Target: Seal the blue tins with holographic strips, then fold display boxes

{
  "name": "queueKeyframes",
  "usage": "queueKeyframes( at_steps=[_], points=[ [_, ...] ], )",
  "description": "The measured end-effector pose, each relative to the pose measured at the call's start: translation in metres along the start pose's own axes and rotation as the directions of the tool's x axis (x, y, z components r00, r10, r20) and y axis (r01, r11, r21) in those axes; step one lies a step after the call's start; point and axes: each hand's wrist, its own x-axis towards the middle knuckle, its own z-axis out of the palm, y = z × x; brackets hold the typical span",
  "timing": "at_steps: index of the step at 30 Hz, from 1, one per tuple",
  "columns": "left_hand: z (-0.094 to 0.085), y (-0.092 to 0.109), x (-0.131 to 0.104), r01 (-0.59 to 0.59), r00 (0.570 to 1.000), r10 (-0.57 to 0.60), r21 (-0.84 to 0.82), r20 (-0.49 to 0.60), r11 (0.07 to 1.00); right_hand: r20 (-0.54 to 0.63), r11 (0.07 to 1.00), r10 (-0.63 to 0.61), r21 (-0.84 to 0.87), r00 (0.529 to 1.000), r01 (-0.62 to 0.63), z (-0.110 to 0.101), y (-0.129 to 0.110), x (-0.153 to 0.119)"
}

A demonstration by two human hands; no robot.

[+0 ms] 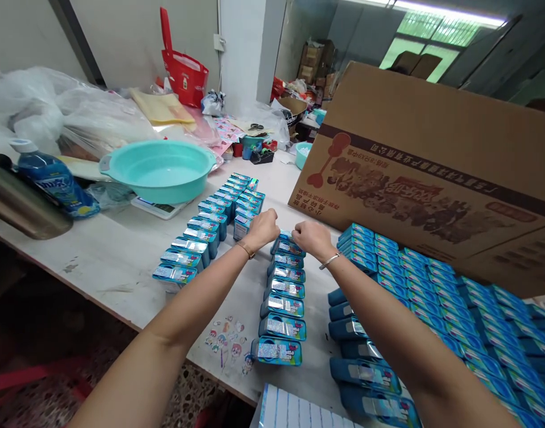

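**Both hands at far end of the middle row of blue packs, fingers curled in**

Far left: brushed-metal flask with a dark top (pixel 29 202), lying tilted. Next to it, blue plastic bottle with a white cap (pixel 53 181), also leaning. Clear plastic bags (pixel 71 113) heaped behind.

Then turquoise plastic basin (pixel 160 169), over a flat white scale (pixel 160 208) on the white tabletop (pixel 116 261). Red bag with a upright strap (pixel 185 77) behind the basin.

Left row of shiny blue packs (pixel 194 246) runs away from the camera; shorter cluster of the same packs (pixel 249 208) just beside its far part. Small cartoon stickers (pixel 230 342) near the table's front edge.

Left hand (pixel 264 229): fingers clenched, just left of the far end of the middle row of glossy blue packs (pixel 282 306). Right hand (pixel 312 239): fingers bent in, at the same end, right side. Small gap between hands. Can't tell if either one pinches anything.

White box with blue lines (pixel 299 410) at bottom edge, partly cut off. Right: loose row of blue packs (pixel 365 377), partly under the right forearm, then dense block of blue packs (pixel 437 297). Large brown printed carton (pixel 432 172) behind the block.
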Motion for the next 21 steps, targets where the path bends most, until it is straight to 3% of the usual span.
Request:
queueKeyframes(
  at_steps=[7,12,21],
  points=[
    [0.012,-0.003,-0.003,-0.007,1.0,0.005,0.075,0.027,0.997,0.034,1.0,0.004,0.003,0.999,-0.004,0.008,-0.002,-0.003],
    [0.025,-0.012,-0.003,0.024,0.999,-0.024,-0.003,0.04,1.0,0.056,1.0,0.022,0.016,0.998,-0.023,0.014,0.0,0.0],
    [0.053,-0.028,-0.001,0.185,0.977,-0.167,-0.138,0.13,0.973,0.143,0.987,0.123,0.085,0.982,-0.136,0.015,0.017,0.005]
  ],
)
